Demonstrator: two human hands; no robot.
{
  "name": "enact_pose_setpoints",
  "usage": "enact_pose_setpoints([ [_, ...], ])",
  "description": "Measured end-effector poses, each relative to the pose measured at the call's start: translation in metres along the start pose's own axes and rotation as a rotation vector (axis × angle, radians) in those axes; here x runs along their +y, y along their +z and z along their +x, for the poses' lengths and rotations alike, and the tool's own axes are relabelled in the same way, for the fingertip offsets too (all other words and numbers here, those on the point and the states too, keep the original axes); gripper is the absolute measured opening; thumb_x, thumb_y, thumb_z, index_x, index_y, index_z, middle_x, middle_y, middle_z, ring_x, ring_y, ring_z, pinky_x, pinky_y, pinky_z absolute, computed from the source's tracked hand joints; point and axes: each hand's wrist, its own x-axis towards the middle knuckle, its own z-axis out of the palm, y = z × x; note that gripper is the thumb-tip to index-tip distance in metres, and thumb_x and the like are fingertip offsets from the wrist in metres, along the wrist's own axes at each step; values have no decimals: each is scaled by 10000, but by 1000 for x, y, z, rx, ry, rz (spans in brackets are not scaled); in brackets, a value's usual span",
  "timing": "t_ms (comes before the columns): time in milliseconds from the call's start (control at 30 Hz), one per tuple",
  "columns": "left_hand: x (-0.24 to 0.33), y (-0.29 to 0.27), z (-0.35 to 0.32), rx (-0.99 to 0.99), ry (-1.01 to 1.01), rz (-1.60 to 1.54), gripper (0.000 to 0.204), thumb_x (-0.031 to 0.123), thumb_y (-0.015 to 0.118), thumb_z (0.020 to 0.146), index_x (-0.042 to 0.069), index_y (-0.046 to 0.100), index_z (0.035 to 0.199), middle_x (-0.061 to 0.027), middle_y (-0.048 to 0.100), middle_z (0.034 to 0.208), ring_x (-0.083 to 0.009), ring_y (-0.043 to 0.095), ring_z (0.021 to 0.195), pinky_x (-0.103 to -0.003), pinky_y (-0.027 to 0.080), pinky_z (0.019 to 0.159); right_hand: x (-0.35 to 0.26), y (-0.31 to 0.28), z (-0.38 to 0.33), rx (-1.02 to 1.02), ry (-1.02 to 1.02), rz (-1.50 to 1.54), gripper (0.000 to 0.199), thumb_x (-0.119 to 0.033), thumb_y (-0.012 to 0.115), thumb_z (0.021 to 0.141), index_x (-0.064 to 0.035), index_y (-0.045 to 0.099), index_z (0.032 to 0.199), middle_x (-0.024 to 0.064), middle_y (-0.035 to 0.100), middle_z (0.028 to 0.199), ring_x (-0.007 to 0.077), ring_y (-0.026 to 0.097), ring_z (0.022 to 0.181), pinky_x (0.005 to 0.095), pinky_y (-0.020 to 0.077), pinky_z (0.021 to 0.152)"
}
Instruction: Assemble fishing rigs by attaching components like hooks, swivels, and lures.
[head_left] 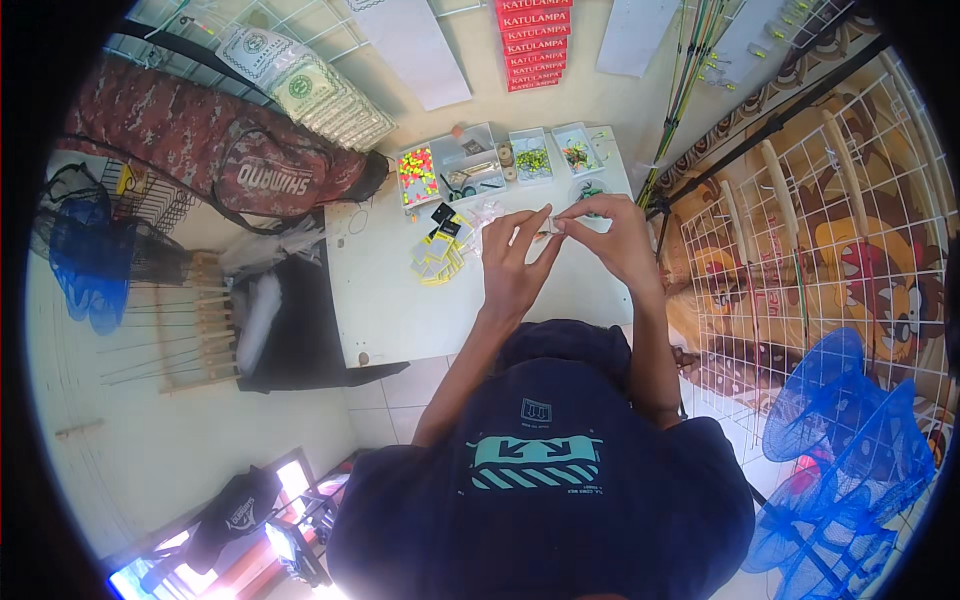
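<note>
A small pale item (548, 226) is being pinched between left hand (513, 262) and right hand (612, 238) fingertips above the white table (390, 300), likely for fine work, compartment trays (470, 165) being kept just beyond the fingers.

A white rectangular worktop (400, 300) is positioned ahead of the person. A row of clear plastic compartment boxes (470, 165) is set along its far edge. A pile of small yellow-and-black cards (440, 255) lies nearer, left of both hands. The left hand (515, 265) and right hand (615, 240) are held together above the worktop, a small clear packet (549, 226) between their fingers. A camouflage fabric rod bag (200, 150) lies to the far left.
</note>
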Motion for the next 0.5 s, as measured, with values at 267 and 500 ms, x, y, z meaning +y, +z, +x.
enact_pose_setpoints([
  [267, 0, 0, -2, -18, 64, 38, 432, 109, 793, 701, 88, 676, 1117, -61, 616, 966, -230, 573, 891, -363, 420, 784, -1, -3, 1, -17, 27, -128, 181, -219, 745, 760, -70, 741, 863, 120, 692, 850, 290, 586, 898, 379, 422, 874],
  [500, -1, 0, -2, 0, -14, -10, 436, 120, 804, 693, 83, 681, 1109, -66, 616, 964, -233, 576, 891, -362, 424, 785, -6, -10, -2, -106, 111, 156, 172, -185, 690, 824, -50, 737, 920, 100, 710, 877, 248, 620, 895, 332, 444, 849],
])
